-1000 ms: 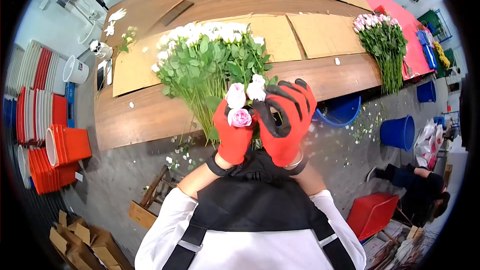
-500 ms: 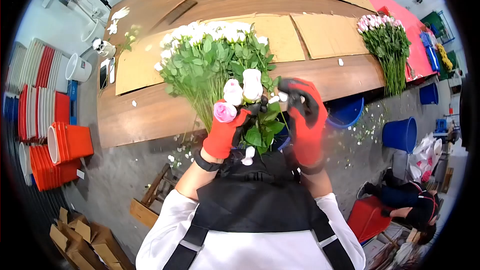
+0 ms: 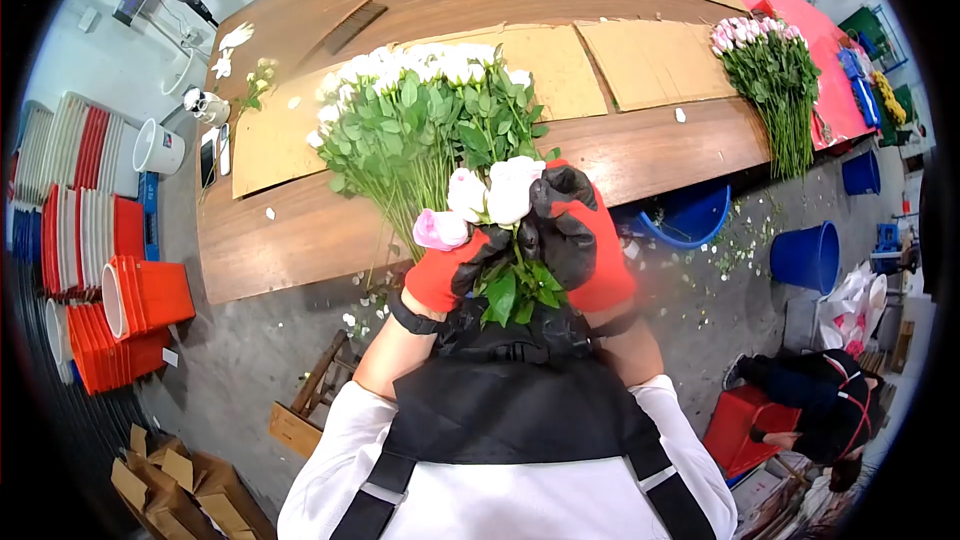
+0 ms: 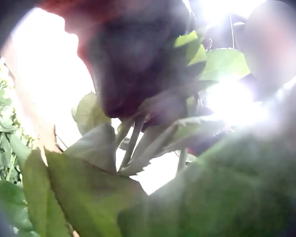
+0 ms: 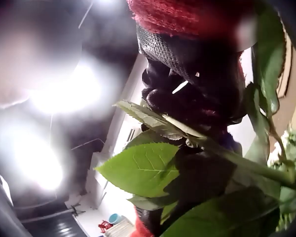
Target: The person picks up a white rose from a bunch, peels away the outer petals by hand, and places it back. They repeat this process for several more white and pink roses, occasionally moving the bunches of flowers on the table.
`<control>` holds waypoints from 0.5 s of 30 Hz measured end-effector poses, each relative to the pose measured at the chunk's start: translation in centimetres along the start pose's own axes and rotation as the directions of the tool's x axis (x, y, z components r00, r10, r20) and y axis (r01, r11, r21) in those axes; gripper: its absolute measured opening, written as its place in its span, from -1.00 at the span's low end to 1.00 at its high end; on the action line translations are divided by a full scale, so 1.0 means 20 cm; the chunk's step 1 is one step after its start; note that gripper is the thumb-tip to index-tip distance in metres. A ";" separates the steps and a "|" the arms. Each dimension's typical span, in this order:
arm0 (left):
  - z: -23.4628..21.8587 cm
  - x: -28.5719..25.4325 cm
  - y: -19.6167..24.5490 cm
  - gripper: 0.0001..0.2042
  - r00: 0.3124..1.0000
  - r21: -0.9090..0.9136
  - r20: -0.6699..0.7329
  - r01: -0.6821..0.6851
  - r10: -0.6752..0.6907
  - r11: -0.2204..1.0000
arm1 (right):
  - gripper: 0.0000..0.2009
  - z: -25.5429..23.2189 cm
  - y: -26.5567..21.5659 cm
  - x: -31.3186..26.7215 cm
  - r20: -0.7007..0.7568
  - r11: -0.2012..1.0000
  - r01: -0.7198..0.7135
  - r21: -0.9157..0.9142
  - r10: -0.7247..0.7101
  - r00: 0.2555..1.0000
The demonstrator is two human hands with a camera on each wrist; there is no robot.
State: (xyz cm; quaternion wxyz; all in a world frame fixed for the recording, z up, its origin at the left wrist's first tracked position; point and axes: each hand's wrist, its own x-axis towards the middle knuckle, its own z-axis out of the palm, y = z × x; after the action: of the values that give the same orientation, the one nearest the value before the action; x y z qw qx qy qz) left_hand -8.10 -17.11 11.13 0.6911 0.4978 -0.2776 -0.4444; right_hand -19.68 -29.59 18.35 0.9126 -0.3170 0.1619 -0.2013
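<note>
In the head view my gloved left hand (image 3: 445,275) grips the stems of a few roses just below their blooms. A deep pink rose (image 3: 440,229) leans left, with a pale pink rose (image 3: 467,194) beside it and a larger whitish rose (image 3: 513,190) to the right. My right hand (image 3: 585,240) curls its dark fingertips at the right side of the whitish bloom, pinching at its outer petals. Green leaves (image 3: 515,292) hang below both hands. In the right wrist view, a rose stem (image 5: 251,168) and a serrated leaf (image 5: 143,168) cross under the glove.
A large pile of white roses (image 3: 420,110) lies ahead on the wooden table (image 3: 290,240), partly over cardboard (image 3: 270,145). Pink roses (image 3: 765,80) lie at the right end. Blue tubs (image 3: 805,258) stand on the petal-strewn floor. Another person (image 3: 810,400) bends by a red container (image 3: 740,430).
My right hand was away to the right half a second ago, with loose petals beside it and one below; now it is back against the whitish bloom. The left hand keeps its grip.
</note>
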 end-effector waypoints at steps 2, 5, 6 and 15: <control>0.04 0.03 0.02 -0.64 0.999 0.090 0.005 -0.032 0.032 0.995 | -0.88 -0.01 0.01 0.02 0.118 0.994 0.035 0.101 -0.047 0.992; 0.03 0.03 0.02 -0.64 0.999 0.084 0.053 -0.013 0.009 0.996 | -0.86 -0.07 0.05 0.09 0.047 0.971 0.094 0.218 -0.106 0.993; 0.03 0.03 0.04 -0.65 0.997 0.048 0.076 -0.004 0.000 0.999 | -0.84 -0.08 0.03 0.06 0.088 0.966 0.253 -0.059 -0.247 0.965; 0.03 0.06 0.07 -0.68 0.892 0.636 0.136 -0.413 0.432 0.652 | -0.69 0.04 -0.17 -0.07 0.514 0.072 0.626 -0.777 -0.502 0.696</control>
State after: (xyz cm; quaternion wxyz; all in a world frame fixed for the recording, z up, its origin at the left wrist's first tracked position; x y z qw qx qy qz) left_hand -7.63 -18.38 12.53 0.5627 0.6335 -0.5123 -0.1400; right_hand -21.45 -30.94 21.29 0.4193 -0.8172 0.0584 -0.3911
